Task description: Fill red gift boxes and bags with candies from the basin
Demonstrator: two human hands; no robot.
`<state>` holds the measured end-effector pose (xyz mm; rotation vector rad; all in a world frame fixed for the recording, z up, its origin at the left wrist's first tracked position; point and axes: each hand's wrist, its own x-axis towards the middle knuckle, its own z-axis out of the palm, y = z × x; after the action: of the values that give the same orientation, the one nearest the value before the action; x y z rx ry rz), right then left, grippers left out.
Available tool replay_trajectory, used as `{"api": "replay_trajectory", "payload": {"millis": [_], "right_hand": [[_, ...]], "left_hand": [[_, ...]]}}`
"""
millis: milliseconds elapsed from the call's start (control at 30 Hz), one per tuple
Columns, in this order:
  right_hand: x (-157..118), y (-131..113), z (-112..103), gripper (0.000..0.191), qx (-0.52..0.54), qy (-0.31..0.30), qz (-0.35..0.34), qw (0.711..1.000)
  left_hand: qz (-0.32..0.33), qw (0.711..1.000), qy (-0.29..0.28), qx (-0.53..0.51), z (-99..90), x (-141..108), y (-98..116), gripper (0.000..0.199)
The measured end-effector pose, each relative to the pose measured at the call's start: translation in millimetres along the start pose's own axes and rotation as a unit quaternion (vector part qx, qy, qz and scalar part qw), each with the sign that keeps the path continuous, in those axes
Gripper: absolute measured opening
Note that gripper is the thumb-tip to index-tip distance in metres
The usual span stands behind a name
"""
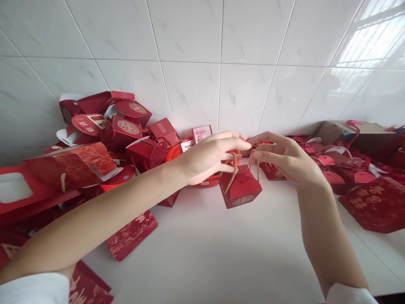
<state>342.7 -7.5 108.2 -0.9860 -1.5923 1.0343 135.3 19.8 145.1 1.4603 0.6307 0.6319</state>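
A small red gift box [242, 190] with a gold round emblem hangs between my hands, slightly tilted, above the white surface. It has two twisted tan rope handles. My left hand [210, 156] has one rope handle [234, 175] looped over its lower fingers, while its upper fingers stretch toward my other hand. On the opposite side, my right hand [283, 158] pinches the second rope between thumb and fingers. The fingertips of both hands nearly meet above the box's top. Behind my left hand stands a red-orange plastic basin [207, 183] with printed cards in it, partly hidden.
Many red gift boxes [126, 128] are piled on the left against the tiled wall [190, 93]. More red boxes [332, 162] and a large red bag [375, 204] lie to the right, with a cardboard carton [367, 137] behind. A flat red box [131, 234] rests near my left forearm.
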Motion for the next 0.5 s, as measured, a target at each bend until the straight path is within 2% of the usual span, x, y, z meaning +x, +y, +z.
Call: {"api": "replay_trajectory", "payload": {"millis": [67, 133, 267, 400, 500], "right_hand": [[1, -2, 12, 0.026, -0.024, 0.014, -0.02, 0.999], [1, -1, 21, 0.024, -0.047, 0.056, -0.041, 0.996], [0, 2, 31, 0.023, -0.091, 0.133, -0.054, 0.985], [-4, 11, 27, 0.026, -0.058, 0.138, -0.041, 0.988], [-9, 19, 11, 0.035, 0.021, 0.177, -0.036, 0.983]], "left_hand": [[0.007, 0.999, -0.035, 0.027, 10.4, 6, 2, 0.023], [0.017, 0.997, -0.055, 0.047, 18.2, 11, 3, 0.026], [0.027, 0.995, -0.066, 0.069, 24.3, 15, 4, 0.041], [0.029, 0.991, -0.076, 0.11, 19.9, 17, -1, 0.051], [0.008, 0.985, -0.081, 0.151, 9.9, 15, -6, 0.054]]}}
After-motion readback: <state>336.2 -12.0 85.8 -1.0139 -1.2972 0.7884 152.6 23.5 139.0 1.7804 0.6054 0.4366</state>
